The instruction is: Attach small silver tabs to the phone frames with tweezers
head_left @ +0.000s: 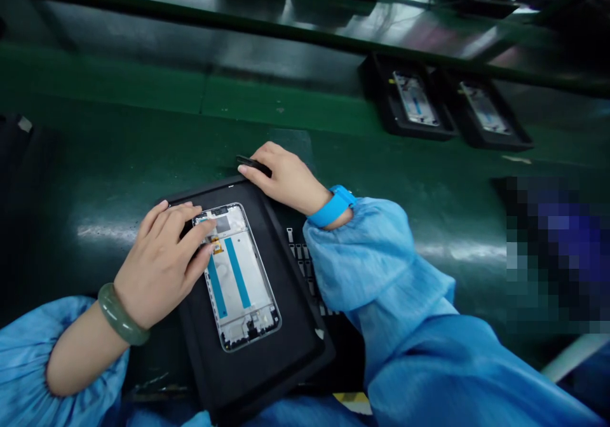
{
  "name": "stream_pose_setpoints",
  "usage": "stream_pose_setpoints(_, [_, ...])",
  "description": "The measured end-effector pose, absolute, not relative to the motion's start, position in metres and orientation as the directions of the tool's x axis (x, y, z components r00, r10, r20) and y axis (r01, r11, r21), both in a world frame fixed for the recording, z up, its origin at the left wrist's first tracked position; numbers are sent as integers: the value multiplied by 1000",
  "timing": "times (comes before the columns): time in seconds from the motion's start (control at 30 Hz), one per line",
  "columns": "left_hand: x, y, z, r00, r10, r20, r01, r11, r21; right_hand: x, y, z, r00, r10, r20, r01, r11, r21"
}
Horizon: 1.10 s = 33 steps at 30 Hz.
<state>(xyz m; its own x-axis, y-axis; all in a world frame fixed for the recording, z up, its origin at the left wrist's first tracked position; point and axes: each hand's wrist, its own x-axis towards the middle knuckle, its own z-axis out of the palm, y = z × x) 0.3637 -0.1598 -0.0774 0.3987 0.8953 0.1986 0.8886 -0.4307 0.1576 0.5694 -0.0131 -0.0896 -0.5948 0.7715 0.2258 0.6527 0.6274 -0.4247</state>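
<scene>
A phone frame [245, 268] lies in a black tray [290, 344] in front of me. Two blue strips run along its silvery inside, and a small orange flex connector [218, 246] sits near its upper left edge. My left hand [164, 258] rests over that edge with its fingers apart; the index finger and thumb touch the inside beside the connector. Just beyond the tray's far edge, my right hand [288, 176] is closed around a slim black tool [252, 162]. The palm hides most of the tool, so its exact kind does not show.
Two more black trays [419, 128] with phone frames [415, 98] stand at the back right, below a shelf edge. Several small metal parts [301, 255] lie under my right sleeve. A blurred-out panel [562, 249] is at the far right. Green mat [119, 154] covers the bench.
</scene>
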Motion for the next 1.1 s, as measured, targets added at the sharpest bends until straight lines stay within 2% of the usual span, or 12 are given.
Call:
stream_pose_setpoints(0.13, [363,-160,-77,403,893,199,884,-436,169,566,-16,-90,-694,700,168,560,672,-485])
stream_pose_setpoints(0.23, [362,-161,-72,368,903,221,888,-412,207,566,-13,-86,-686,713,145,602,667,-439])
stream_pose_setpoints(0.33, [359,-162,-62,258,906,336,896,-354,268,578,5,-88,-514,833,207,742,552,-381])
stream_pose_setpoints(0.43, [353,-162,-54,161,897,411,901,-304,310,598,35,-96,-158,958,239,872,249,-421])
stream_pose_setpoints(0.53, [348,-159,-54,134,907,400,909,-273,314,613,62,-101,96,964,249,908,18,-418])
stream_pose_setpoints(0.7, [346,-154,-66,176,939,294,917,-265,298,626,79,-98,119,959,257,941,-27,-338])
stream_pose_setpoints(0.83, [345,-153,-76,212,960,180,923,-257,286,668,76,-95,263,927,268,962,-228,-152])
stream_pose_setpoints(0.93, [343,-151,-82,243,958,152,929,-275,248,715,73,-98,346,904,250,938,-330,-108])
stream_pose_setpoints(1.1, [338,-148,-89,278,949,150,930,-305,206,767,77,-106,272,935,228,962,-274,-26])
